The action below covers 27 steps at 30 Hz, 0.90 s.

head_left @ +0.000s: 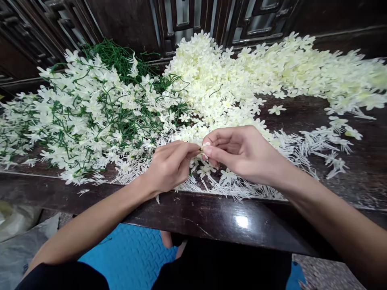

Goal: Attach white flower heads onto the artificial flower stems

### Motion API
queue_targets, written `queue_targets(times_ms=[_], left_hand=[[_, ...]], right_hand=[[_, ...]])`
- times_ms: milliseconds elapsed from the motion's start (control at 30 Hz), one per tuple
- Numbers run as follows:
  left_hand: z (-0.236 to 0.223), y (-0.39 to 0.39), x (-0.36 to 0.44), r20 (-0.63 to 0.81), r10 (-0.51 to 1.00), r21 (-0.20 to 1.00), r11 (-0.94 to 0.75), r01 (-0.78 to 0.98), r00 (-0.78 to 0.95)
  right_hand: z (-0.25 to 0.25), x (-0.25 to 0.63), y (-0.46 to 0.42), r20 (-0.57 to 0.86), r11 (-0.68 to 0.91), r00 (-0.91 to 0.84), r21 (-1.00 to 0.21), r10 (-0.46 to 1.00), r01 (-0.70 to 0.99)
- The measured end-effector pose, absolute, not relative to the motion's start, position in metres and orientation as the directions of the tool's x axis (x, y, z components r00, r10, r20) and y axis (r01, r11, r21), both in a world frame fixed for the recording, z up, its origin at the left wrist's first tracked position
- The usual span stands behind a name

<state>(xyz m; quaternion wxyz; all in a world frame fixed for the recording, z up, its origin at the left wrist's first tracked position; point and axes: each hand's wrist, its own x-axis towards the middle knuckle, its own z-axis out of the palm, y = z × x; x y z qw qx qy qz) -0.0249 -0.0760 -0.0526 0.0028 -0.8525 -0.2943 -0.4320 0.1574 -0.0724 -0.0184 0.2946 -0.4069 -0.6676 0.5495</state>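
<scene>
My left hand point(169, 164) is closed in a pinch on a thin green artificial flower stem, mostly hidden by the fingers. Its fingertips meet those of my right hand point(238, 155), whose thumb and forefinger pinch a small white artificial flower point(207, 145). Under and behind both hands spreads a heap of loose cream-white flower heads point(208, 76). White spiky stamen pieces point(238, 187) lie along the bench edge just below the fingers. To the left is a big pile of white flowers on green stems point(90, 108).
A bundle of bare green stems point(116, 60) sits at the back left. Everything lies on a dark wooden bench point(217, 213) against a carved wooden backrest point(127, 24). Blue mat point(130, 253) covers floor below, with plastic bags point(27, 229) at the left.
</scene>
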Motion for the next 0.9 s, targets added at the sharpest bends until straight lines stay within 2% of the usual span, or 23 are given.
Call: queue_targets(times_ms=[33,100,200,267,333,433,500,567,667,767,900], left_hand=[[-0.051,-0.075,-0.024,0.732,0.52,0.293,-0.824,0.485,0.441],[-0.046,-0.073,-0.023,0.678,0.629,0.48,-0.771,0.419,0.38],[-0.041,-0.069,-0.025,0.497,0.832,0.789,-0.551,0.272,0.245],[-0.039,-0.065,-0.027,0.351,0.922,0.91,-0.378,0.173,0.165],[-0.037,-0.061,-0.029,0.208,0.969,0.972,-0.22,0.082,0.133],[-0.036,-0.057,-0.031,0.084,0.986,0.994,-0.072,-0.083,0.145],[-0.034,-0.056,-0.031,0.058,0.986,0.985,-0.031,-0.172,0.156],[-0.033,-0.057,-0.032,0.073,0.984,0.981,-0.042,-0.19,0.16],[-0.03,-0.06,-0.031,0.222,0.957,0.975,-0.216,-0.053,0.186],[-0.029,-0.067,-0.027,0.396,0.881,0.891,-0.436,0.124,0.258],[-0.032,-0.074,-0.021,0.496,0.813,0.809,-0.56,0.176,0.305]], right_hand=[[-0.016,0.16,-0.07,-0.06,0.053,-0.505,-0.977,0.861,0.205],[-0.011,0.168,-0.065,-0.044,0.074,-0.523,-0.976,0.851,0.203],[-0.006,0.181,-0.058,0.042,0.231,-0.54,-0.929,0.841,0.289],[-0.007,0.187,-0.056,-0.009,0.334,-0.638,-0.846,0.77,0.416],[-0.012,0.187,-0.056,-0.095,0.404,-0.729,-0.781,0.677,0.476],[-0.021,0.18,-0.058,-0.075,0.513,-0.789,-0.721,0.61,0.466],[-0.023,0.177,-0.058,-0.062,0.529,-0.801,-0.719,0.596,0.45],[-0.022,0.177,-0.058,-0.015,0.508,-0.77,-0.743,0.638,0.436],[-0.014,0.181,-0.056,0.12,0.443,-0.595,-0.785,0.795,0.432],[-0.009,0.184,-0.056,0.181,0.331,-0.412,-0.885,0.893,0.328],[-0.012,0.178,-0.06,0.117,0.174,-0.44,-0.98,0.891,0.093]])
